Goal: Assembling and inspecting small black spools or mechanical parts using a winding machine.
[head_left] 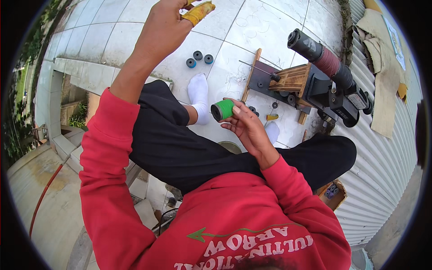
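Observation:
My right hand (pixel 249 128) is closed around a spool of green thread (pixel 223 109), gripping it between thumb and fingers above my lap. The spool's dark end faces left. My left hand (pixel 168 27) is raised far up at the top edge, well away from the spool. Yellow wrapping (pixel 198 13) covers its fingers, which look bent together. Part of that hand is cut off by the frame, and whatever it may pinch is too thin or hidden to make out.
Three dark spools (pixel 197 55) stand on the tiled floor (pixel 256 31) beside my white-socked foot (pixel 198 96). To the right is a motorised winding device (pixel 335 99) with a wooden block (pixel 290 78) and a thin rod. A cardboard box (pixel 340 198) holds purple spools.

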A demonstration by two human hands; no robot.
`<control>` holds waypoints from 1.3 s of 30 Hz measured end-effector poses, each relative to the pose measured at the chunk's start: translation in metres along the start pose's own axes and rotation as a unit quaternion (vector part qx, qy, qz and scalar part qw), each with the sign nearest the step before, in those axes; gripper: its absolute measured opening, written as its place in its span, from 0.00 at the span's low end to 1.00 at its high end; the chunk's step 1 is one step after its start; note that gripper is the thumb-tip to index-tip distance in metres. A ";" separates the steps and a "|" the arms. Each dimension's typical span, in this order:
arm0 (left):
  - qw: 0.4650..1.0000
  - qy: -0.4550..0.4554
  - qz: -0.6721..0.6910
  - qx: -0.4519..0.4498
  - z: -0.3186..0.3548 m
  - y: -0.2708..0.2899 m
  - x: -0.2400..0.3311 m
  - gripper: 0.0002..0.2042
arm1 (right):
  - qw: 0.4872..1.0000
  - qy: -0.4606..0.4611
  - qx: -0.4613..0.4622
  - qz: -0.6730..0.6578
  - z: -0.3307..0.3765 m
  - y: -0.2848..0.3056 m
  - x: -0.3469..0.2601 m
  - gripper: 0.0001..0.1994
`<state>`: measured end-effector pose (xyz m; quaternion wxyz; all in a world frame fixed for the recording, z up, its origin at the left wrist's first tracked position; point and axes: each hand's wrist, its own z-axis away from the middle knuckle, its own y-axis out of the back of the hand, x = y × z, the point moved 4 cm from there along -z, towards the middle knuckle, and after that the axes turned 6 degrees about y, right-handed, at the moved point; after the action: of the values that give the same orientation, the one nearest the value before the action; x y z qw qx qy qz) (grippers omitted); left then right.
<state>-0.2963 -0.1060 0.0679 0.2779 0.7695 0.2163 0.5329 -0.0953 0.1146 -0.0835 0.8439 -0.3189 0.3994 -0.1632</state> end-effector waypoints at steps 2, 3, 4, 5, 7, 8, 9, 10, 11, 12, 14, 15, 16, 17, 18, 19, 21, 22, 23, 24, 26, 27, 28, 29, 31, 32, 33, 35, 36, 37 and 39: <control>0.989 0.083 0.107 -0.050 0.030 -0.008 0.007 0.15 | 1.000 0.017 -0.014 -0.018 0.016 -0.004 -0.012 0.25; 0.981 0.089 0.151 -0.088 0.051 -0.011 0.017 0.17 | 0.999 0.023 -0.015 -0.025 0.025 -0.004 -0.016 0.25; 0.961 0.120 0.199 -0.153 0.073 -0.017 0.026 0.19 | 0.999 0.040 -0.018 -0.023 0.032 -0.003 -0.020 0.25; 0.944 0.133 0.243 -0.178 0.097 -0.023 0.038 0.22 | 0.998 0.054 -0.014 -0.018 0.040 -0.001 -0.024 0.24; 0.926 0.157 0.248 -0.236 0.137 -0.039 0.059 0.32 | 0.997 0.080 -0.005 -0.003 0.051 0.004 -0.030 0.23; 0.875 0.261 0.298 -0.278 0.160 -0.047 0.063 0.37 | 0.996 0.092 0.001 0.006 0.057 0.007 -0.032 0.22; 0.877 0.239 0.313 -0.276 0.174 -0.054 0.072 0.38 | 0.995 0.100 0.008 0.018 0.062 0.011 -0.034 0.22; 0.878 0.218 0.328 -0.274 0.184 -0.063 0.079 0.40 | 0.995 0.094 0.002 0.019 0.067 0.013 -0.035 0.21; 0.879 0.208 0.340 -0.262 0.191 -0.072 0.083 0.40 | 0.996 0.086 -0.003 0.024 0.072 0.016 -0.036 0.21; 0.880 0.198 0.354 -0.248 0.198 -0.080 0.086 0.40 | 0.996 0.079 -0.013 0.026 0.077 0.018 -0.036 0.21; 0.862 0.206 0.403 -0.229 0.209 -0.094 0.091 0.39 | 0.998 0.057 -0.008 0.022 0.084 0.021 -0.033 0.19; 0.842 0.224 0.438 -0.223 0.214 -0.100 0.092 0.38 | 0.999 0.051 -0.005 0.016 0.087 0.022 -0.032 0.19; 0.820 0.240 0.472 -0.217 0.218 -0.105 0.093 0.37 | 0.999 0.040 0.005 0.013 0.089 0.022 -0.030 0.19; 0.801 0.253 0.506 -0.194 0.221 -0.109 0.093 0.36 | 0.995 0.079 0.019 0.050 0.091 0.022 -0.033 0.18; 0.806 0.263 0.497 -0.186 0.222 -0.112 0.091 0.36 | 0.989 0.113 0.041 0.089 0.093 0.022 -0.036 0.18; 0.811 0.267 0.487 -0.180 0.222 -0.114 0.090 0.36 | 0.979 0.145 0.068 0.128 0.094 0.021 -0.040 0.18; 0.821 0.270 0.473 -0.170 0.220 -0.116 0.088 0.35 | 0.929 0.279 0.081 0.231 0.098 0.015 -0.054 0.18; 0.825 0.268 0.469 -0.167 0.219 -0.116 0.088 0.35 | 0.892 0.346 0.087 0.278 0.101 0.011 -0.061 0.18; 0.827 0.274 0.461 -0.166 0.218 -0.116 0.088 0.35 | 0.884 0.344 0.085 0.305 0.104 0.012 -0.067 0.16; 0.826 0.267 0.469 -0.162 0.217 -0.116 0.089 0.35 | 0.872 0.346 0.080 0.337 0.105 0.010 -0.072 0.14; 0.822 0.267 0.478 -0.159 0.216 -0.115 0.093 0.35 | 0.844 0.346 0.069 0.403 0.106 0.008 -0.078 0.11; 0.813 0.276 0.487 -0.159 0.216 -0.116 0.094 0.35 | 0.851 0.344 0.072 0.390 0.105 0.008 -0.079 0.10; 0.804 0.286 0.497 -0.157 0.216 -0.116 0.095 0.35 | 0.858 0.341 0.073 0.377 0.103 0.008 -0.080 0.09; 0.795 0.298 0.506 -0.153 0.217 -0.117 0.095 0.35 | 0.866 0.334 0.072 0.366 0.101 0.009 -0.080 0.08; 0.791 0.293 0.517 -0.145 0.216 -0.119 0.095 0.35 | 0.890 0.311 0.066 0.326 0.096 0.011 -0.078 0.07; 0.789 0.291 0.522 -0.141 0.216 -0.119 0.094 0.35 | 0.902 0.298 0.063 0.306 0.093 0.012 -0.076 0.06; 0.790 0.295 0.519 -0.142 0.216 -0.119 0.093 0.35 | 0.913 0.283 0.059 0.288 0.090 0.013 -0.074 0.06; 0.789 0.302 0.514 -0.150 0.216 -0.119 0.091 0.35 | 0.932 0.256 0.056 0.251 0.084 0.015 -0.072 0.05; 0.784 0.304 0.521 -0.146 0.216 -0.120 0.089 0.35 | 0.933 0.249 0.053 0.255 0.082 0.016 -0.071 0.06; 0.778 0.305 0.529 -0.143 0.216 -0.120 0.088 0.35 | 0.934 0.242 0.050 0.258 0.080 0.018 -0.071 0.06; 0.779 0.304 0.531 -0.136 0.215 -0.121 0.085 0.34 | 0.940 0.231 0.047 0.248 0.078 0.020 -0.069 0.07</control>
<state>-0.0697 -0.0035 -0.0119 -0.0279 0.5146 -0.2280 0.8261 -0.0777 0.1979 -0.0196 0.7564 -0.1229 0.6414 -0.0369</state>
